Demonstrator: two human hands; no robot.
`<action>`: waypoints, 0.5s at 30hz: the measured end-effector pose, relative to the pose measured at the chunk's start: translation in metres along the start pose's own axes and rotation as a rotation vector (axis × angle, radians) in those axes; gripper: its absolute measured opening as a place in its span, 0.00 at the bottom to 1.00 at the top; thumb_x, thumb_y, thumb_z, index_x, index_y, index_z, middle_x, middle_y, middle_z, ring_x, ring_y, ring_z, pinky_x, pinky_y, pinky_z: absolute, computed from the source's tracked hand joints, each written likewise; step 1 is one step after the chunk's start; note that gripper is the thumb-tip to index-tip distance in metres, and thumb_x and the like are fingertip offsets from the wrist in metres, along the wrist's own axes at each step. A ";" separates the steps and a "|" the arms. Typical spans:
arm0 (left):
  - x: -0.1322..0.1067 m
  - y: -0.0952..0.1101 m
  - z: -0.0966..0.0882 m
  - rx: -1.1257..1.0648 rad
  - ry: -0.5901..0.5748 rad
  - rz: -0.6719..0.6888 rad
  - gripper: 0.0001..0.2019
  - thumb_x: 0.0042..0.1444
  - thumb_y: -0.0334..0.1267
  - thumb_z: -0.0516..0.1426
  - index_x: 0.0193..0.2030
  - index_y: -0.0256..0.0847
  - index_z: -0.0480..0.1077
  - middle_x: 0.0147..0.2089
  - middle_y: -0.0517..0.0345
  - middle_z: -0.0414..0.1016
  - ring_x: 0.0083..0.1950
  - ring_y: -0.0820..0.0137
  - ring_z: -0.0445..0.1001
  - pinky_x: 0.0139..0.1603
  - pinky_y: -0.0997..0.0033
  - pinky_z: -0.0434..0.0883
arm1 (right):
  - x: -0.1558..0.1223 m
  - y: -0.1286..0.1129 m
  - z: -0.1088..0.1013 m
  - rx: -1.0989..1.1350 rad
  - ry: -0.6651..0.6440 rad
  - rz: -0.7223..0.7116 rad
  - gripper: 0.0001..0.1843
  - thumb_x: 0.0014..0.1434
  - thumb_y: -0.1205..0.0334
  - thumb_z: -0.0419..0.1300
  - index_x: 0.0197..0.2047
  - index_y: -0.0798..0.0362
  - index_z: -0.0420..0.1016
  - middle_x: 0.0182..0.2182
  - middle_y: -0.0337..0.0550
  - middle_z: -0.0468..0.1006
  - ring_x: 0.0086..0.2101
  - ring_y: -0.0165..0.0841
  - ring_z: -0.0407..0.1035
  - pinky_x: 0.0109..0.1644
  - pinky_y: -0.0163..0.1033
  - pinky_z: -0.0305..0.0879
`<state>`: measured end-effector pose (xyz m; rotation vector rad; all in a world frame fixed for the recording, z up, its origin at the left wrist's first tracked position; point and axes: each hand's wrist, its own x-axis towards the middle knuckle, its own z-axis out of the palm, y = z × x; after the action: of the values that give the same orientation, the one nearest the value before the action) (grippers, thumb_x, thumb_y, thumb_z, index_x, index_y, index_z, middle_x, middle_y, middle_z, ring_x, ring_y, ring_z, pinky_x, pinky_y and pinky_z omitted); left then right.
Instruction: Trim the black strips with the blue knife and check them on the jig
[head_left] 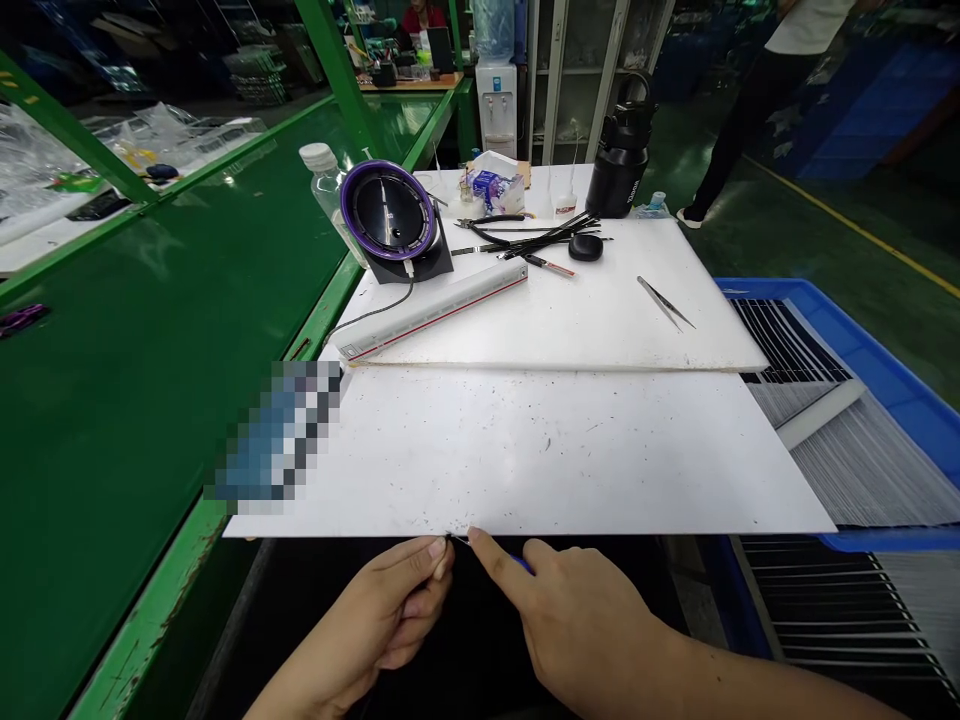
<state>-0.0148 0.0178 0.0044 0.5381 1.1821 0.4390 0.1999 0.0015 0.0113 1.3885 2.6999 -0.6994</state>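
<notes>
Green workbench [142,420] carries a white plastic board [525,450], and both hands work just below its near edge, close together but not touching. Left hand [375,620] seems to pinch a thin wire [459,538], whose long axis runs left to right toward the right hand [577,610]. Right forefinger [477,540] meets the wire's free tip, near a small blue piece [521,564]; whether this hand holds the piece cannot be told.

The left hand [390,615] is curled, its fingers bent in toward the thumb. The right hand [577,615] angles in from the other side, its index finger [491,552] extended toward the left hand's fingertips.
</notes>
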 end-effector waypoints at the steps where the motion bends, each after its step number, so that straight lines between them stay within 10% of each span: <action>1: 0.000 0.000 0.000 -0.022 0.005 -0.003 0.17 0.59 0.52 0.55 0.29 0.41 0.60 0.21 0.69 0.50 0.19 0.81 0.39 0.14 0.83 0.38 | -0.001 0.000 0.000 0.001 0.005 0.010 0.46 0.50 0.72 0.51 0.71 0.46 0.42 0.28 0.40 0.73 0.19 0.33 0.63 0.21 0.37 0.40; 15: -0.045 0.013 0.039 -0.561 -0.315 0.038 0.14 0.59 0.49 0.56 0.29 0.41 0.68 0.17 0.68 0.51 0.13 0.84 0.43 0.12 0.85 0.43 | -0.017 0.009 -0.010 0.402 0.122 0.015 0.38 0.61 0.73 0.41 0.72 0.48 0.35 0.36 0.47 0.75 0.27 0.36 0.68 0.33 0.42 0.66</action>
<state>0.0069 -0.0045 0.0567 0.1328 0.7022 0.6639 0.2187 -0.0036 0.0205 1.5702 2.7399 -1.2504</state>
